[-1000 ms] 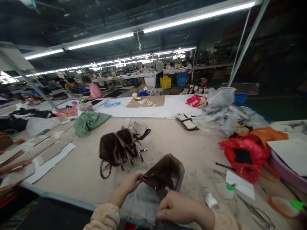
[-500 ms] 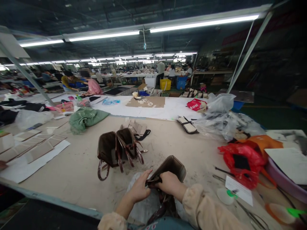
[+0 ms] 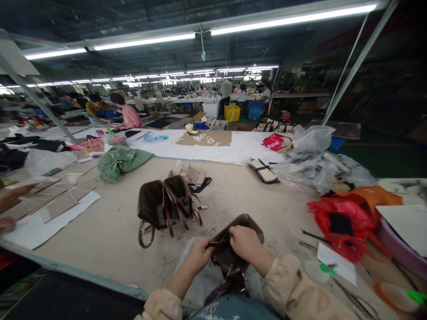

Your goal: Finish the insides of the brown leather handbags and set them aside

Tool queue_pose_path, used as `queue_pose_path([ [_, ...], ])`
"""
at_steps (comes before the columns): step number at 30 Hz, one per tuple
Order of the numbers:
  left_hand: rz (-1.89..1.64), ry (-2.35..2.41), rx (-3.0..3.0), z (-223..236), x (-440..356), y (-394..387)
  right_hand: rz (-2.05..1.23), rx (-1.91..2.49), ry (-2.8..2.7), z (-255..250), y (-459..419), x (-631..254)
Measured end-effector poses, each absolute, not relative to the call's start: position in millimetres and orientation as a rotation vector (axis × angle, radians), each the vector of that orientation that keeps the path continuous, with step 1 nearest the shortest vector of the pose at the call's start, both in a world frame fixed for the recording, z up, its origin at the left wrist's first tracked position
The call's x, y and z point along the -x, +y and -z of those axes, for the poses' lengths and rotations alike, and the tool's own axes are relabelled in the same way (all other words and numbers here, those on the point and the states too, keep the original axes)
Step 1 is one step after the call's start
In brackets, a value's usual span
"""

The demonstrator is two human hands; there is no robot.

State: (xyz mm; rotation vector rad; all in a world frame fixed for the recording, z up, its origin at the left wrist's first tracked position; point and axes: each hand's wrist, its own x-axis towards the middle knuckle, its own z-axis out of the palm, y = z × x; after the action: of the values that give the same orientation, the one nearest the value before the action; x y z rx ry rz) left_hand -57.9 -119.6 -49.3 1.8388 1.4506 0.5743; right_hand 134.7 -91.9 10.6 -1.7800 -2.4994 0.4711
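A brown handbag (image 3: 255,223) stands open-topped at the table's near edge, tilted, with its dark lining showing. My left hand (image 3: 199,255) is closed on the left corner of its rim, thumb on top. Inside the mouth of the bag, my right hand (image 3: 247,243) is closed, its curled fingers at an inner edge of the bag; the fingertips are hidden. Reddish-brown handles (image 3: 218,291) hang on the near side, against my body. Left of my hands, two similar open handbags (image 3: 151,200) stand side by side, their handles partly wrapped in clear film.
Behind the two bags lie beige pieces (image 3: 191,174). A strapped stack of panels (image 3: 263,170), clear plastic bags (image 3: 310,166) and a red plastic bag (image 3: 356,229) lie to the right, with scissors (image 3: 353,295) nearer. A co-worker's hands (image 3: 16,198) are over flat panels at left.
My right hand has moved up and deeper into the bag's mouth, which now gapes wider. My left hand has closed on the rim. A co-worker's hands have come further in at left.
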Motion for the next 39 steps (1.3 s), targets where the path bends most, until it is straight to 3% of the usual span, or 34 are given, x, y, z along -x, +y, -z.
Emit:
queue_pose_path([
  [4, -0.565, 1.535, -1.872, 53, 56, -119, -0.874, 1.752, -2.383, -1, -99, -140],
  [12, -0.782, 1.468, -1.778, 60, 45, -115, -0.567, 1.770, -2.390, 4, -101, -132],
  [24, -0.895, 1.502, -1.579, 70, 43, -107, -0.790, 1.522, -2.325, 16, -86, -136],
  [39, -0.887, 1.580, -1.579, 67, 41, -108, -0.414, 1.651, -2.479, 5, -85, -137],
])
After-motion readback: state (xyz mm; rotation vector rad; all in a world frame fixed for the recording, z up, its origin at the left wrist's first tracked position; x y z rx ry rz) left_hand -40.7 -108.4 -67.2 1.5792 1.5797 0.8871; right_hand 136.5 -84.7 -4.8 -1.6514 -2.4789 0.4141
